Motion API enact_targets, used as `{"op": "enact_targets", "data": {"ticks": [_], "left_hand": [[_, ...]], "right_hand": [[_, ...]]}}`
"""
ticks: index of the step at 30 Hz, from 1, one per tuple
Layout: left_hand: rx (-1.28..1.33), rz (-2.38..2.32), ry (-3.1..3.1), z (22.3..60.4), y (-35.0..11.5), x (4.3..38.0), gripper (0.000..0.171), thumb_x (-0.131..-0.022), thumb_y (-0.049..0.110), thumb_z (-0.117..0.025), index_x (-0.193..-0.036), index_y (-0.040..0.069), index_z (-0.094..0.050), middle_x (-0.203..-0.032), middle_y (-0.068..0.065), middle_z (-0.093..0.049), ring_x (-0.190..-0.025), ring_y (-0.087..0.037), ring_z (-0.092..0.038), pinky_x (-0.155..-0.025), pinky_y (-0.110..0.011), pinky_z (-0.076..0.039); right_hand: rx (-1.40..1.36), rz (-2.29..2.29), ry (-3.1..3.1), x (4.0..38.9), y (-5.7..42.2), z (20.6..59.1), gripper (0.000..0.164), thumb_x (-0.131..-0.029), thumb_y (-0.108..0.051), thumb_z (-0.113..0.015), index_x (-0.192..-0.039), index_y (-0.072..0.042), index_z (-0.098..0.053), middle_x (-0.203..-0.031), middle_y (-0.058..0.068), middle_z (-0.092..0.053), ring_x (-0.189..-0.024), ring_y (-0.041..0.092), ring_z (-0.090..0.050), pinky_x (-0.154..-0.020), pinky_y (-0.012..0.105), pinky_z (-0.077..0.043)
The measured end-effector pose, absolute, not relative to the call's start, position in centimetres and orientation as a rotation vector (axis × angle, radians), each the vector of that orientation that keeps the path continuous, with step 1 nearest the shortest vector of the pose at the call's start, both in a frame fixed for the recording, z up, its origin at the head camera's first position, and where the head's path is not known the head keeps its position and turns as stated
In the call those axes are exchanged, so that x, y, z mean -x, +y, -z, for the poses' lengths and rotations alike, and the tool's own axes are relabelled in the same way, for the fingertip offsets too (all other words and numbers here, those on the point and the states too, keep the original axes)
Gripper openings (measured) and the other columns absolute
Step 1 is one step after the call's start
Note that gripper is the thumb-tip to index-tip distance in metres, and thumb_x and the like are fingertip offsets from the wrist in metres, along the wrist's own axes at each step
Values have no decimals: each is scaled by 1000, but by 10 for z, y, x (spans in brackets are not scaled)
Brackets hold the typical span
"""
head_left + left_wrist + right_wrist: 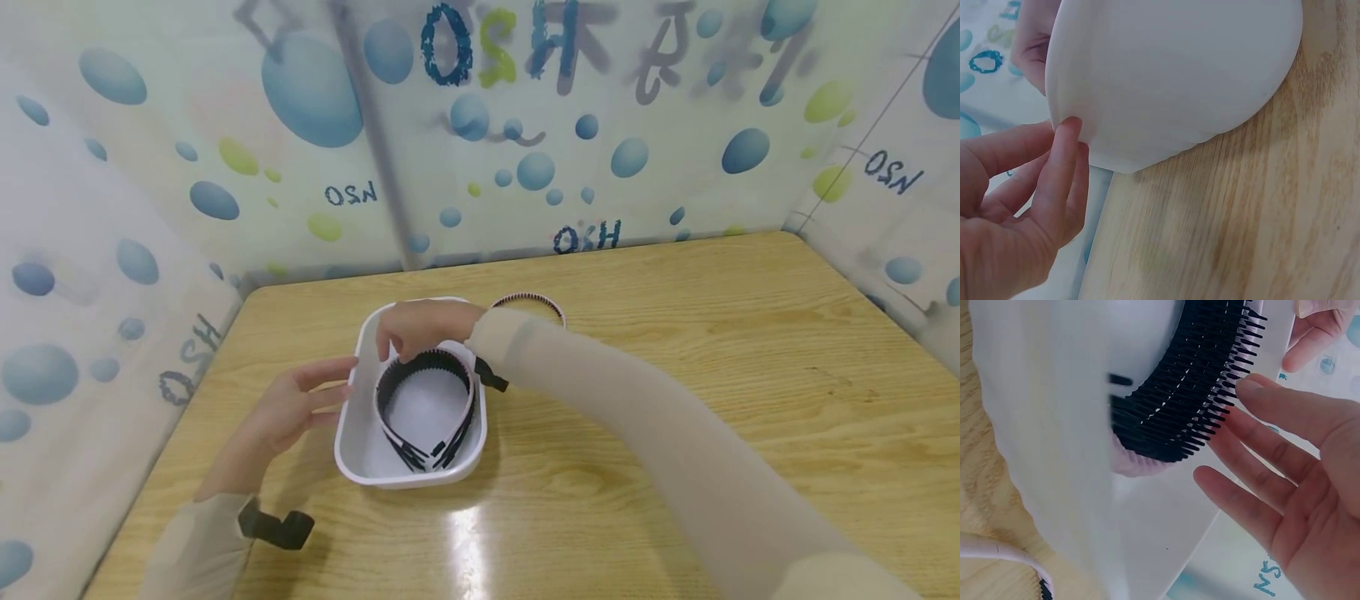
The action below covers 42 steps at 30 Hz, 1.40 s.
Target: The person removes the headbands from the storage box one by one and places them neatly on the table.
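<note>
Pale sheeting [408, 179] printed with blue and green bubbles and lettering hangs behind and beside a glossy wood-grain tabletop [787, 350], which the head view shows carrying a white, smooth, round-cornered basin [369, 429]. Inside the basin lie nested headbands [438, 360], mostly black, toothed and hoop-shaped, one with a pale pink edge; behind the basin's right side, a single headband [528, 297], pink with dark teeth, arches on the wood, partly hidden by the right sleeve [637, 392]. At the basin's left rim is the left hand [303, 404], its fingers relaxed and fairly straight; over the basin's far end, the right hand [416, 325] reaches down to the nested bands. From the left wrist, those left fingertips touch the basin's outer wall, which is matt and stepped at its lower edge. From the right wrist, the right fingers are spread and uncurled at the comb teeth, one tip touching them.
</note>
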<state>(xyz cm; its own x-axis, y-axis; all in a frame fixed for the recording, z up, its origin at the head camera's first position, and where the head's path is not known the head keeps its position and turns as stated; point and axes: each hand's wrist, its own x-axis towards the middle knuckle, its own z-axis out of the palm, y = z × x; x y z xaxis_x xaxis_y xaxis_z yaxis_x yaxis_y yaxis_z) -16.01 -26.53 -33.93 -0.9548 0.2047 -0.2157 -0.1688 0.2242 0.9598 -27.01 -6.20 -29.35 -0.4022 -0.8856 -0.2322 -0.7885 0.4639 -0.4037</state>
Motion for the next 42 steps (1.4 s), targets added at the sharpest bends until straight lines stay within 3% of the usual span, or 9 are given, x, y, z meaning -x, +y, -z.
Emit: {"op": "enact_targets", "data": {"ticks": [8,20,37,42], "left_hand": [[-41,-1796,2197,339,-265,160,55,-89,10,-61,-135,-7,-36,-121,-1,-54,-98,-6,-56,-80,-32,-52],[-55,-1788,2202,339,-265,160,56,-89,10,-60,-136,-8,-35,-126,-8,-50,-99,-7,-56,-81,-33,-52],[-41,-1785,2194,340,-266,160,55,-89,11,-60,-136,-6,-36,-124,-4,-51,-99,-4,-55,-81,-32,-52],[-40,-1802,2184,341,-265,161,54,-89,10,-60,-135,-5,-37,-119,2,-53,-98,-4,-55,-81,-32,-52]], "right_hand": [[1394,313,2302,272,-59,297,33,-83,5,-56,-108,-12,-68,-98,0,-64,-88,13,-55,-74,20,-47],[1427,318,2298,274,-59,298,35,-82,10,-55,-108,-10,-68,-98,4,-65,-87,14,-56,-73,20,-47],[1380,395,2322,274,-57,294,34,-85,8,-55,-107,-13,-69,-94,-1,-64,-86,12,-55,-74,19,-47],[1392,384,2349,271,-56,290,31,-86,5,-56,-106,-14,-70,-94,-1,-63,-86,13,-54,-74,19,-47]]}}
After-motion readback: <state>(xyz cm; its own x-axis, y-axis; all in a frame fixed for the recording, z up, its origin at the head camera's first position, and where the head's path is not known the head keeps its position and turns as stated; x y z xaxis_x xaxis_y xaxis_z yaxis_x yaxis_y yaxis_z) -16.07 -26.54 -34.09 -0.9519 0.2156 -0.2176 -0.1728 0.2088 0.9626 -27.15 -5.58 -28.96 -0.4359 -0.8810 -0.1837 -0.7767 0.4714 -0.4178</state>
